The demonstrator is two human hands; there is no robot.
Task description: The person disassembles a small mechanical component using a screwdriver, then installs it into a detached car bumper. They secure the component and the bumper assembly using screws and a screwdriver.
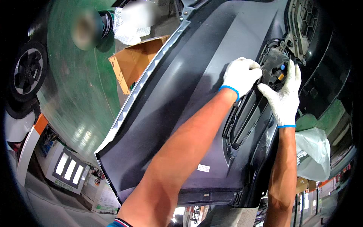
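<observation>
A large dark grey car bumper cover [181,72] lies face up beneath my hands, with a pale strip along its left edge and a small white label on its lower part. My left hand [242,75], in a white glove with a blue cuff, has curled fingers at the black lamp or bracket assembly [276,58] on the bumper's right side; what they grip is hidden. My right hand [283,94], gloved alike, has its fingers extended along that assembly's right side, near small blue and yellow parts, thumb apart. Below both hands runs a long black trim opening [236,132].
An open cardboard box [121,64] and white wrapping [126,32] sit left of the bumper on the green floor [68,102]. A car wheel [28,68] is at far left. Crumpled plastic sheeting [314,151] lies at right, below another black panel [321,87].
</observation>
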